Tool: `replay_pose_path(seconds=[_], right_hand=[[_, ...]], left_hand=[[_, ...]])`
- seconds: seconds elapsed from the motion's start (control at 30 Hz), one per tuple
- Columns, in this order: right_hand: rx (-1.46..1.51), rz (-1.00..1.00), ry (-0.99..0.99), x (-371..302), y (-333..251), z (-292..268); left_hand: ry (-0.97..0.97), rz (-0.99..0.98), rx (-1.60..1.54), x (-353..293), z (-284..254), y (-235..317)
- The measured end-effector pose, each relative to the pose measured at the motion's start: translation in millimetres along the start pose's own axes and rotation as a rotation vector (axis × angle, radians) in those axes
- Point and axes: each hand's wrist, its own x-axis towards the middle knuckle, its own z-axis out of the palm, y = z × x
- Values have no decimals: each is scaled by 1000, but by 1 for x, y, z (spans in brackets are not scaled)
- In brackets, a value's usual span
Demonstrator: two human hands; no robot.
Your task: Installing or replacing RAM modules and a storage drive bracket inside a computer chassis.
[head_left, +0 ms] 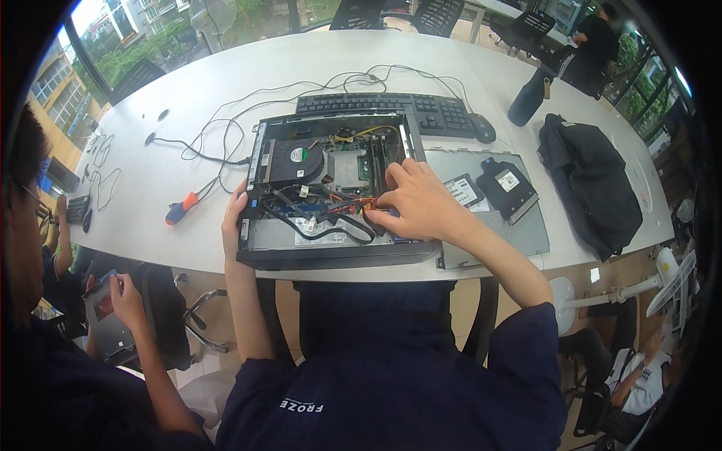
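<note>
An opened desktop computer case point(331, 259) lies flat on the table in front of me, its inside facing up. Within it I see a black blower fan point(295, 161), a circuit board, and a bundle of black and coloured cables point(301, 218). My left hand point(234, 218) rests against the case's left side, its fingers partly hidden by the edge. My right hand point(414, 201) reaches into the right part of the case. Its fingers are bent, with thumb and forefinger close together at the orange and red wires point(366, 204); what they pinch, if anything, is hidden.
Behind the case lie a black keyboard point(444, 114) and a mouse point(483, 128). An orange-and-blue screwdriver point(181, 208) is at left. At right, a metal panel point(530, 244) carries drives point(508, 189); beyond are a bottle point(529, 98) and a black bag point(594, 188). A co-worker point(128, 301) sits left.
</note>
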Motion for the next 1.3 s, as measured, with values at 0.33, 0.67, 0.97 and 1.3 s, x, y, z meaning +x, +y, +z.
replay_pose_path(seconds=[0.33, 0.67, 0.97, 1.3], right_hand=[[-81, 33, -115, 3, -2, 1], [-42, 65, -168, 6, -4, -7], [-76, 55, -159, 5, -4, -4], [-14, 20, -7, 73, 68, -19]], left_hand=[[0, 16, 2, 1, -5, -4], [8, -10, -9, -4, 11, 3], [27, -21, 2, -7, 13, 3], [-38, -21, -23, 0, -1, -1]])
